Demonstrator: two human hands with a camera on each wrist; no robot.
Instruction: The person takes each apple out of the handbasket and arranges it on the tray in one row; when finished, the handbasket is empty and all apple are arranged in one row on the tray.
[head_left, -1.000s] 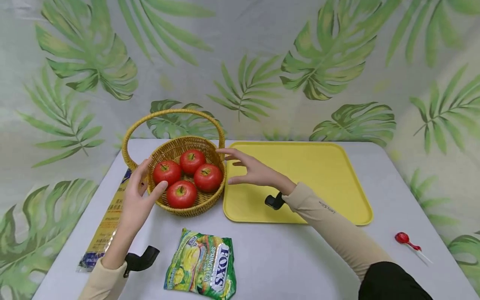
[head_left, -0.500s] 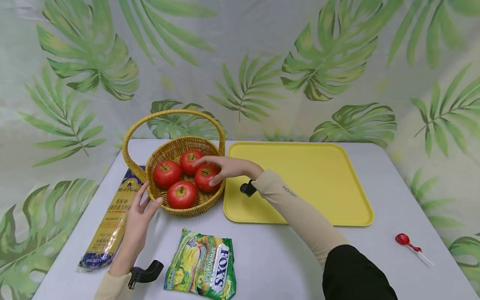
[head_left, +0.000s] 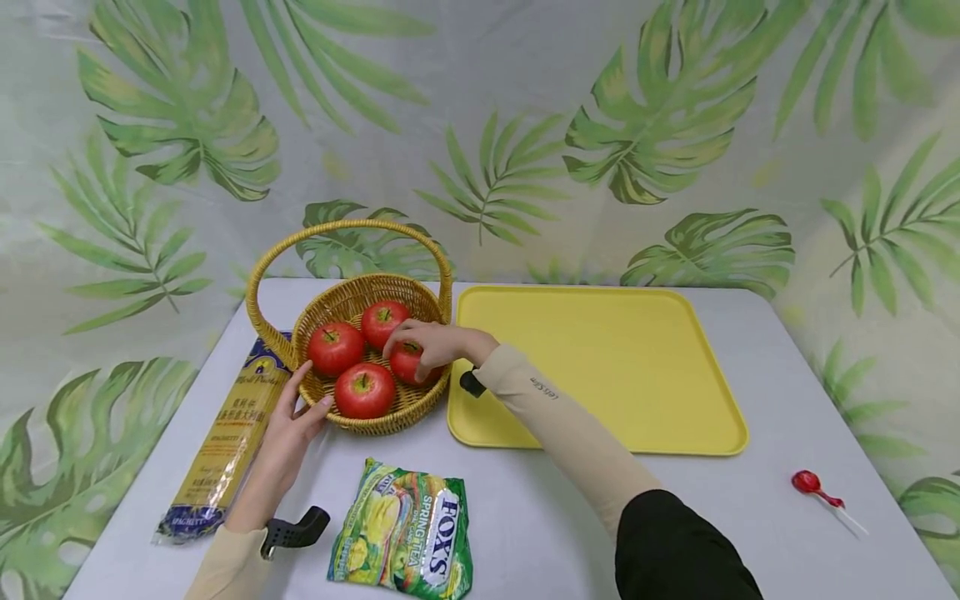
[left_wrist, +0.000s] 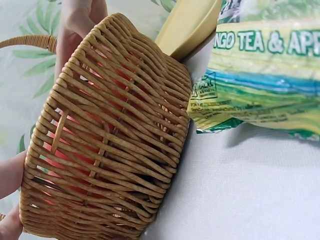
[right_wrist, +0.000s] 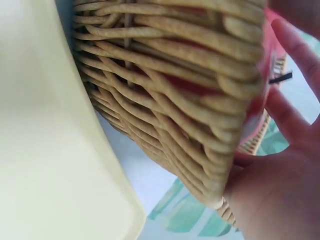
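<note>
A wicker basket point(head_left: 386, 423) with a tall arched handle holds several red apples point(head_left: 364, 390). My left hand point(head_left: 287, 440) holds the basket's near-left rim, thumb at the top edge and fingers along the outside; two of those fingers point(left_wrist: 10, 176) show at the rim in the left wrist view. Inside the basket, my right hand point(head_left: 442, 342) grips the right-hand apple point(head_left: 405, 363) from above, fingers curled over it. The right wrist view shows this apple's red side point(right_wrist: 256, 112) and dark stem between the fingers, partly hidden by the basket wall.
A yellow tray point(head_left: 600, 367) lies right of the basket, under the right forearm. A spaghetti packet point(head_left: 232, 442) lies beside the left arm. A green FOX'S sweets bag point(head_left: 403, 529) is in front, and a red lollipop point(head_left: 808, 482) lies at far right.
My right hand has moved left and down into the basket and closed on the right-hand apple. My left hand has come in to the basket's rim. The basket stays in place.
</note>
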